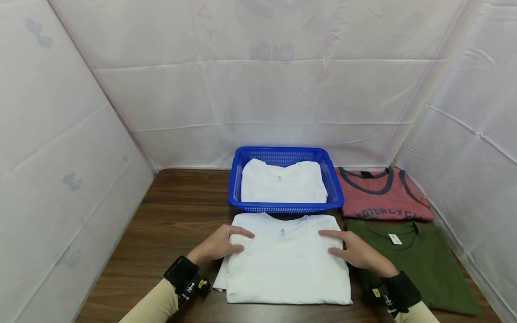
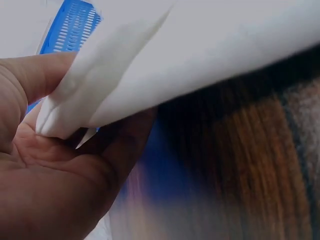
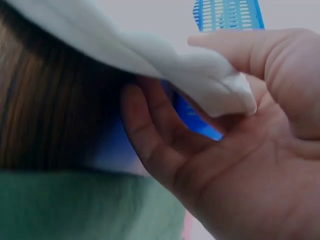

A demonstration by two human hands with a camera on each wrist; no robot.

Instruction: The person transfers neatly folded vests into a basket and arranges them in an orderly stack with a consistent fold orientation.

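Observation:
A folded white T-shirt [image 1: 286, 264] lies on the brown wooden table [image 1: 177, 215], just in front of a blue basket [image 1: 284, 207]. My left hand [image 1: 238, 240] grips the shirt's left edge, thumb on top and fingers beneath. My right hand [image 1: 337, 244] grips the right edge the same way. In the left wrist view the shirt's edge [image 2: 200, 55] sits pinched in the left hand [image 2: 45, 190], raised off the wood. The right wrist view shows the folded edge [image 3: 150, 55] held between thumb and fingers of the right hand [image 3: 250, 170].
The basket holds another folded white T-shirt [image 1: 282, 184]. A red tank top [image 1: 381, 195] and a green T-shirt [image 1: 416, 264] lie at the right. White sheeting [image 1: 60, 157] walls in the table on three sides. Bare wood shows at the left.

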